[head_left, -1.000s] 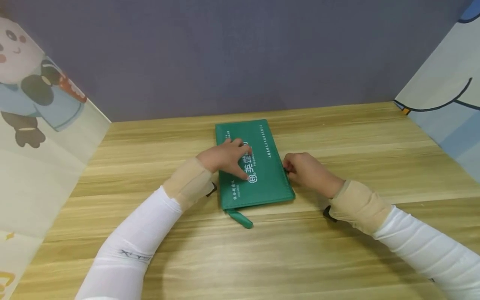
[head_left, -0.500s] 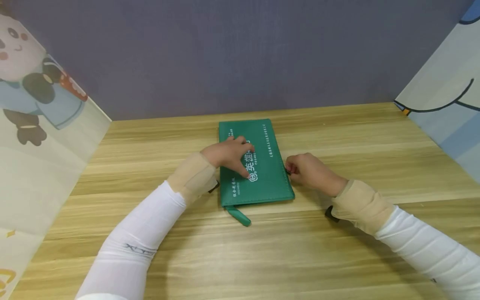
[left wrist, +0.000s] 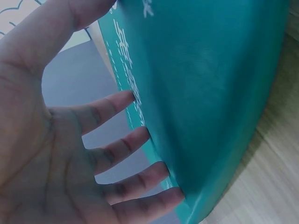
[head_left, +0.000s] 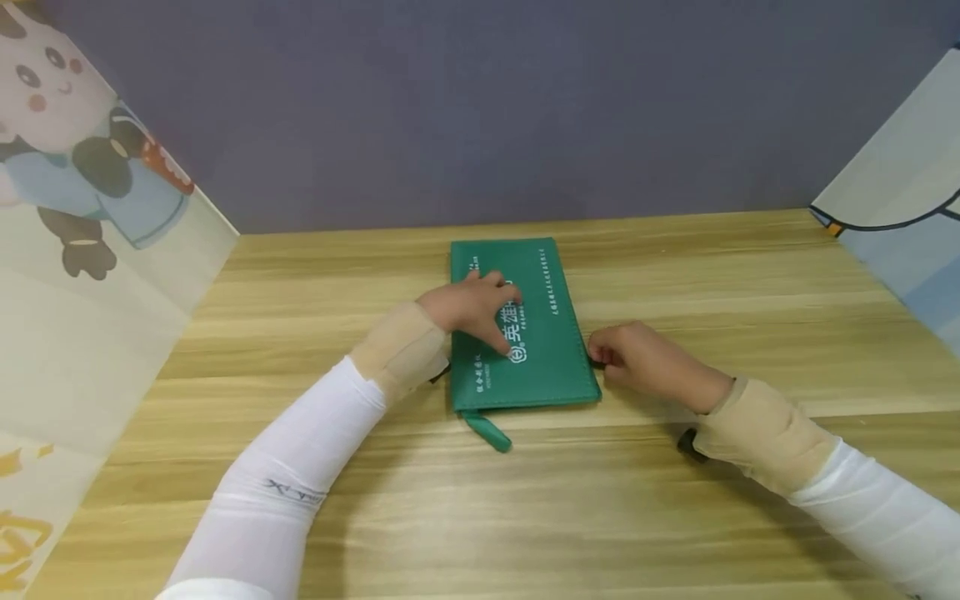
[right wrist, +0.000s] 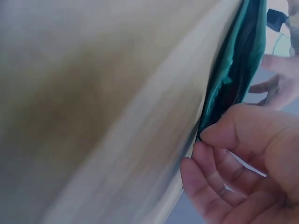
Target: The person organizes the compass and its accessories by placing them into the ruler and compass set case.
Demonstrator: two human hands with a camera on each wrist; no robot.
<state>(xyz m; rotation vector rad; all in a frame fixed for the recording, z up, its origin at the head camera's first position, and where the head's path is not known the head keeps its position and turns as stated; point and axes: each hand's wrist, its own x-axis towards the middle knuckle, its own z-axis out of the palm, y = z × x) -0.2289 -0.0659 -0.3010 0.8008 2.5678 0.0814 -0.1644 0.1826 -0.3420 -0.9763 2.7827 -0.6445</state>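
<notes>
A green zip pouch with white lettering lies flat on the wooden table, its short strap hanging off the near left corner. Spread over the lettering, my left hand presses the pouch with its fingertips and thumb; in the left wrist view the fingers are apart and fairly straight. At the pouch's right edge, my right hand pinches a small dark piece, seemingly the zipper pull, mostly hidden by thumb and forefinger. The right wrist view shows the pouch edge parted beside these fingers, with a dark gap inside.
The wooden table extends around the pouch on all sides. A dark grey panel rises behind it, and walls with cartoon pictures stand at left and right.
My right hand has slid slightly along the pouch's right edge toward me. My left hand stays on the pouch. The whole head view has shifted, so everything appears farther right.
</notes>
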